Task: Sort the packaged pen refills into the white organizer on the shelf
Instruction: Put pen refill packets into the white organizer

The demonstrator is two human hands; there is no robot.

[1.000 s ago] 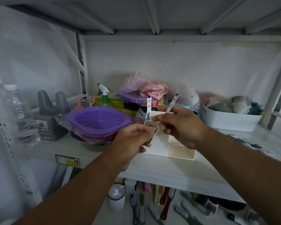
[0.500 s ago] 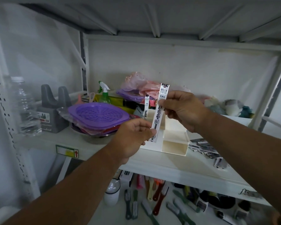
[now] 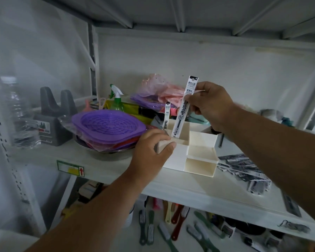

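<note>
While my left hand curls its grip over the front left corner of the white organizer on the shelf, my right hand has a packaged refill pinched between thumb and fingers near the top of the pack. That pack hangs almost upright, tilted a bit, with its bottom end dipping into the tall back compartment of the organizer. One more refill pack already stands in that same tall section, just left of the one I'm holding. Rest of the refill packs lie in a loose heap on the shelf right beside the organizer, on its right side. Left of the organizer there's a stack of purple strainer trays in plastic wrap, touching or nearly touching my left hand, can't quite tell which. Behind those, a green spray bottle, and further left a dark grey holder thing plus a clear water bottle. Brushes are scattered on the lower shelf.
</note>
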